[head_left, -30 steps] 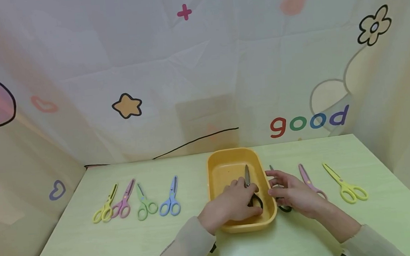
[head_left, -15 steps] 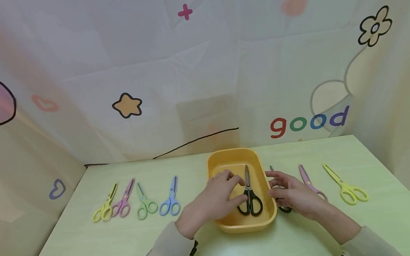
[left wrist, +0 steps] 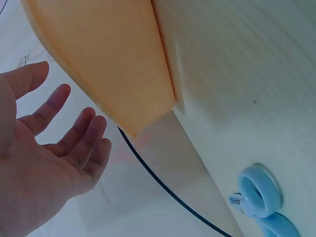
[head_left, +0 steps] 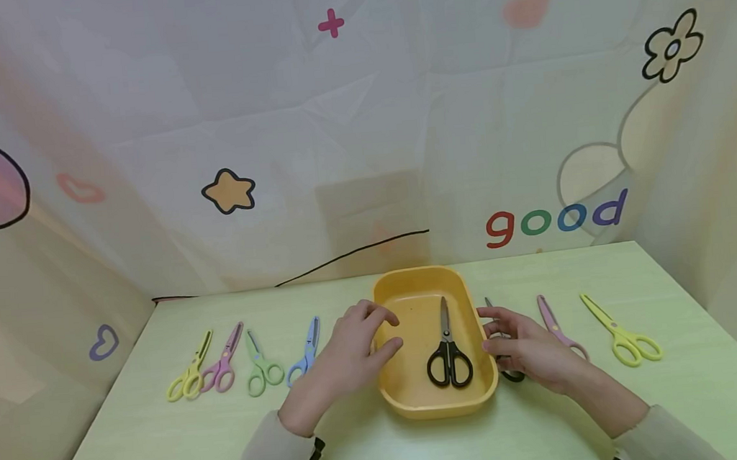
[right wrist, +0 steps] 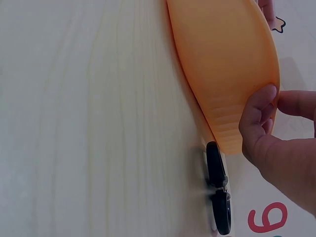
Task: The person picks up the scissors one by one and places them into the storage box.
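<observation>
A person's left hand (head_left: 354, 346) hovers at the left rim of the yellow tray (head_left: 441, 410), its fingers loosely bent and apart. The right hand (head_left: 530, 351) touches the tray's right side with bent fingers; whether they pinch the rim cannot be told. Black-handled scissors (head_left: 447, 350) lie inside the tray, right of its middle. Another black pair (head_left: 514, 376), partly hidden, lies just right of the tray.

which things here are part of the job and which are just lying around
In use, it seems:
right hand, gripping the yellow tray
left hand, near its left rim
black scissors inside the tray

Apparently just lying about:
Left of tray: yellow scissors, pink scissors, green scissors, blue scissors
Right: second black pair, second pink pair, second yellow pair
</observation>
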### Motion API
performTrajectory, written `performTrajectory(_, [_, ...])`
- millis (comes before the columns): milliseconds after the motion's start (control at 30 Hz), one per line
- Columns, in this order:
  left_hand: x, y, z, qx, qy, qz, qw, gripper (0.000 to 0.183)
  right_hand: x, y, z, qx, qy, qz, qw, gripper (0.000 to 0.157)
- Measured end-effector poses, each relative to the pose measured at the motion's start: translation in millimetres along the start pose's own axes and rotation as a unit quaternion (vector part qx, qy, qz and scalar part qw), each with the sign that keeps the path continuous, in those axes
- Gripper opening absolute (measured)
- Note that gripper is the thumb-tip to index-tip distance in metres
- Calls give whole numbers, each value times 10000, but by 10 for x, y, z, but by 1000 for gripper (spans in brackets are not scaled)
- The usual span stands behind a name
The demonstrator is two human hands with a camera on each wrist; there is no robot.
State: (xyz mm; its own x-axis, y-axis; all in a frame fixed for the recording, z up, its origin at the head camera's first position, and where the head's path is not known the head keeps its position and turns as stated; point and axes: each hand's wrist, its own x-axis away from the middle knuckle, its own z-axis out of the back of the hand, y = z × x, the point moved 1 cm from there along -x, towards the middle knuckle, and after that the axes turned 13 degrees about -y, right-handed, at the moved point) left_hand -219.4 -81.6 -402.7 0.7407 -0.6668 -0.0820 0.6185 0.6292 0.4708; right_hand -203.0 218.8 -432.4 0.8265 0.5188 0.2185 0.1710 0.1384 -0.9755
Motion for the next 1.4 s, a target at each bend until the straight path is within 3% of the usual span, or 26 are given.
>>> performTrajectory(367, [27,-180,-60,564,588,632,9947,35,1,-12,-28,-11,-37,15,10000,67])
performTrajectory(667, [18,-231,-84,758,401,873,9925,41,-6,7,-3,279,19,36,9996,67])
performTrajectory(867, [13,-231,-94,1184,207,996,9877,48,19,-31,32,1131,121,66,9935,61])
performTrajectory(1000, [12,-246,-102,1395,193,917,9858,48,52,-77,56,2239,368,179,9737,48])
performTrajectory(1167, [13,-262,-113,1698,183,906,9811,47,91,-80,81,3465,674,647,9334,33])
performTrajectory(1267, [11,-253,-109,1913,135,955,9768,48,120,-73,83,3918,736,654,9147,35])
performTrajectory(1400, [12,-245,-107,2213,121,958,9704,49,152,-58,79,4525,701,268,8886,46])
